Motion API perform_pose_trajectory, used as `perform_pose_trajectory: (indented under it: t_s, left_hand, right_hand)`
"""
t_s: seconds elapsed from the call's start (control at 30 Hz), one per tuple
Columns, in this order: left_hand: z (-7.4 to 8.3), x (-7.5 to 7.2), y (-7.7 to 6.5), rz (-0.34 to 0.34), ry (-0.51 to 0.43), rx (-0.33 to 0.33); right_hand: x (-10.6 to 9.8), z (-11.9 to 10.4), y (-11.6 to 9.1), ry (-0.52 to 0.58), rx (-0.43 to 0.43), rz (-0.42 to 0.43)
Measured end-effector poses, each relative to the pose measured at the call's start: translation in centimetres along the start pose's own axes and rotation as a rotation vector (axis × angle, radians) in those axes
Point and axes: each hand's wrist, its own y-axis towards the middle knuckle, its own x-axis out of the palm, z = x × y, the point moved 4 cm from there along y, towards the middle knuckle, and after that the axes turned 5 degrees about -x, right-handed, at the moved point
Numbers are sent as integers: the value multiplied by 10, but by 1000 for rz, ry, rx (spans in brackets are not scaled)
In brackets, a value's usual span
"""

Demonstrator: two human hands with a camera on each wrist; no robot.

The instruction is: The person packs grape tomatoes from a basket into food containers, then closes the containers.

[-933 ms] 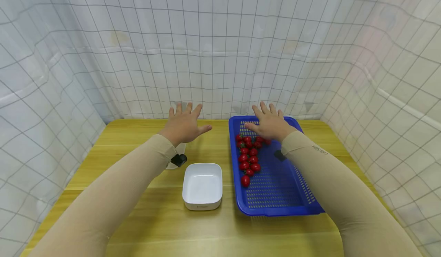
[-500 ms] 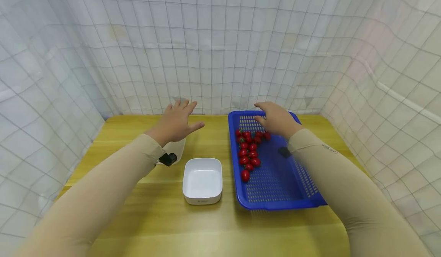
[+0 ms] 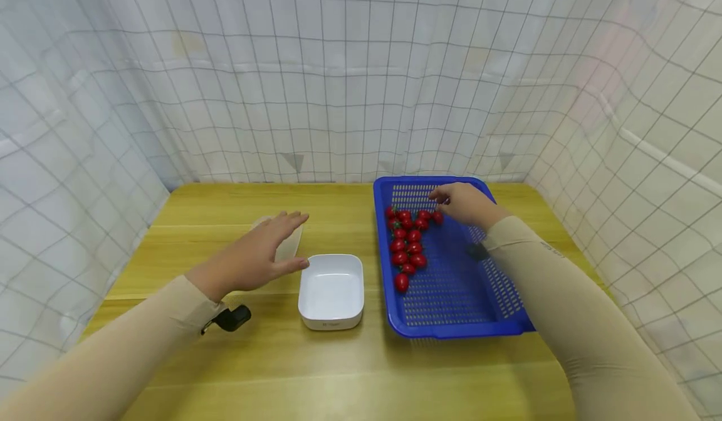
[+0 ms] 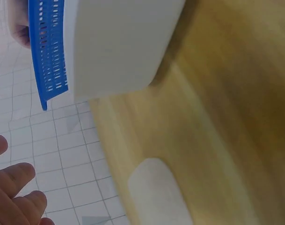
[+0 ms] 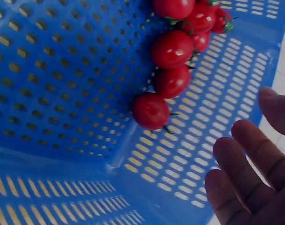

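My left hand (image 3: 254, 258) hovers over the table beside the white square bowl (image 3: 331, 289), fingers extended and thumb tip overlapping the bowl's left rim in the head view. It holds nothing. Partly behind it lies a flat pale object (image 3: 289, 245), its rounded end (image 4: 158, 187) showing in the left wrist view. My right hand (image 3: 465, 205) is over the far end of the blue slotted basket (image 3: 395, 327), fingers loosely bent. In the right wrist view, its fingertips (image 5: 226, 147) are apart from the red cherry tomatoes (image 5: 151, 111), which have green stems. Several tomatoes lie along the basket's left side.
The yellow wooden table (image 3: 338, 383) bears the bowl and basket side by side. White grid-patterned curtains (image 3: 338, 95) hang behind and on both sides. A small black device (image 3: 234, 317) sits at my left wrist.
My left hand has come back toward me and to the left, lower beside the bowl. My right hand has shifted slightly right, its spread fingers now drawn together and bent.
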Motion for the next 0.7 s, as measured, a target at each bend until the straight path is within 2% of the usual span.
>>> perform_pose_trajectory:
  t_s: [0.2, 0.33, 0.57, 0.7]
  left_hand:
    - [-3, 31, -27, -58, -60, 5]
    - [-2, 41, -37, -79, -106, 15]
    - [-6, 54, -45, -118, -203, 27]
    - [-8, 61, -45, -124, -214, 25]
  right_hand:
    - [13, 18, 2, 1, 50, -42]
    - [17, 28, 3, -8, 55, -60]
    - [26, 43, 8, 14, 62, -88]
    - [35, 53, 13, 21, 52, -105]
